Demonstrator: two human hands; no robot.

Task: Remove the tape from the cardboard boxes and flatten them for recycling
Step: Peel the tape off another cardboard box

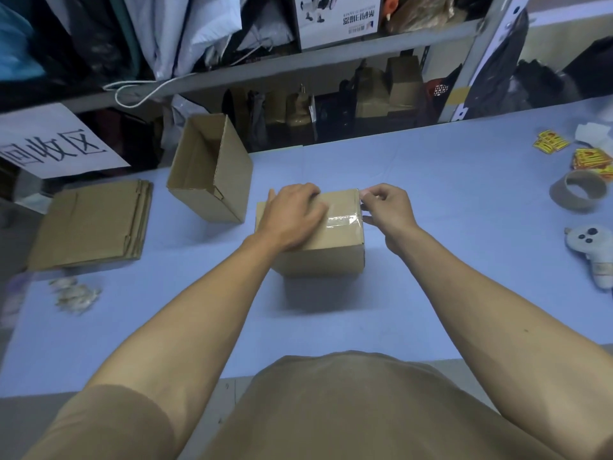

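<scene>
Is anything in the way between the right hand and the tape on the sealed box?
Nothing visible. The right hand is already at the tape end on the box's right top edge, fingers pinching there. The left hand presses on the box top, left of the strip.

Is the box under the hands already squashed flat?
No, the box stands full and closed, with tape across its top, while the left hand presses on it.
</scene>
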